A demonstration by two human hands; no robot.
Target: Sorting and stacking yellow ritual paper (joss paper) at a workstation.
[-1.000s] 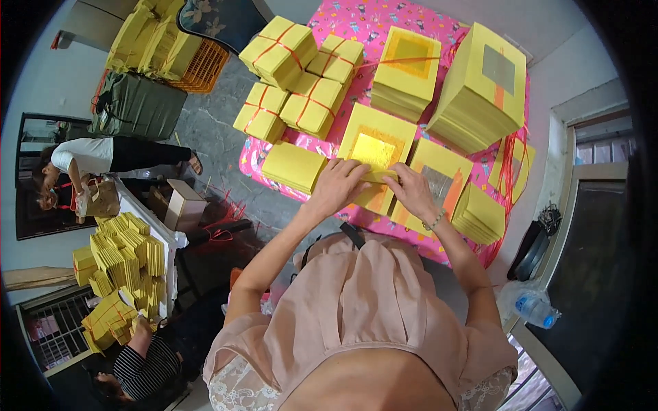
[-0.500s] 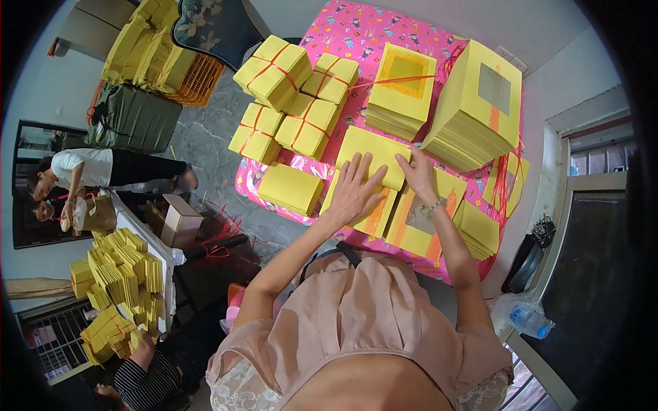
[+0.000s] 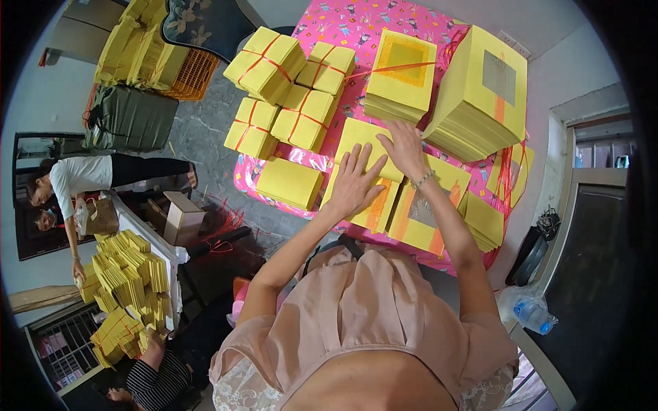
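Both my hands lie flat on a yellow sheet (image 3: 367, 147) on top of a low stack of yellow paper at the near middle of the pink patterned table (image 3: 356, 27). My left hand (image 3: 353, 185) rests palm down on the near half of that stack, fingers straight and slightly fanned, pinching nothing. My right hand (image 3: 404, 147) lies just beyond it, palm down as well, fingers extended and a little apart, with a beaded bracelet (image 3: 423, 179) at the wrist. The sheet under my palms is roughly rectangular; its long axis runs from its near left corner toward the far right, so it sits tilted to the table's edge, pointing away from me toward the tall yellow stack (image 3: 480, 92). To the left of that one stands a shorter stack with an orange-framed top (image 3: 401, 72). Left of my hands lies a loose yellow pad (image 3: 289, 181), and beyond it tied yellow bundles (image 3: 288, 89) with red string. To my right rests a sheet with a silvery square (image 3: 426, 209).
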